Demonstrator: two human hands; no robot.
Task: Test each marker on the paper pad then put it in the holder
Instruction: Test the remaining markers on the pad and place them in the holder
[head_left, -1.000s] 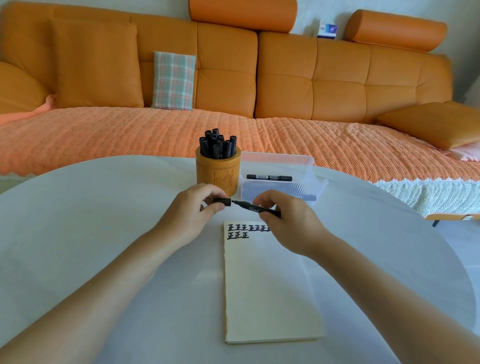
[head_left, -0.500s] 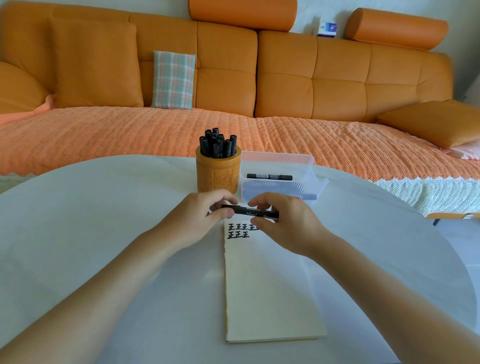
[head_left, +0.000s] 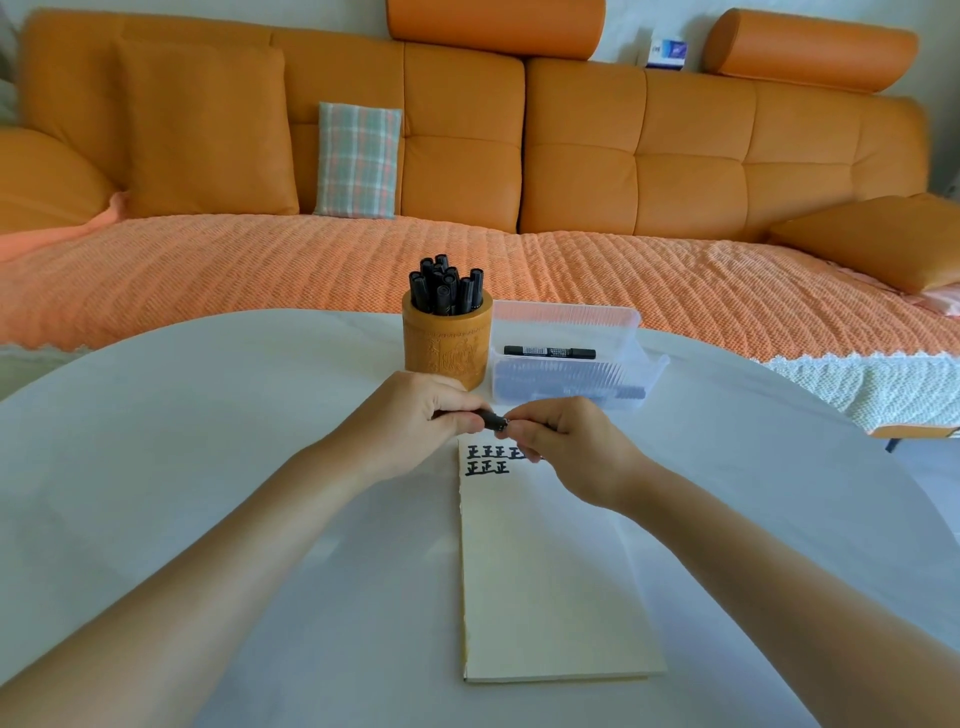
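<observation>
On the white counter (head_left: 208, 467) before the orange sofa (head_left: 675, 156), my left hand (head_left: 415, 415) and right hand (head_left: 571, 447) both pinch one black marker (head_left: 491, 418) over the paper pad (head_left: 550, 571). Behind stand one full bamboo holder (head_left: 448, 353) and one clear box (head_left: 571, 317) bearing a second marker (head_left: 549, 352).

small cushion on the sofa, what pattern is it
The small cushion is plaid, grey-green with pink and white lines; head view.

Holder (head_left: 448, 353): wood, bamboo-like, carved relief, low satin sheen. Markers (head_left: 445, 286) in it: black plastic, caps faintly glossy. Right of holder, tray (head_left: 566, 317): clear ribbed plastic. In front of holder, paper pad (head_left: 550, 582): cream, matt, ragged left edge. Desk (head_left: 208, 415): white, smooth, matt. Behind holder, sofa (head_left: 675, 156): smooth orange leather-look; throw (head_left: 260, 270): coarse knit cloth.
</observation>
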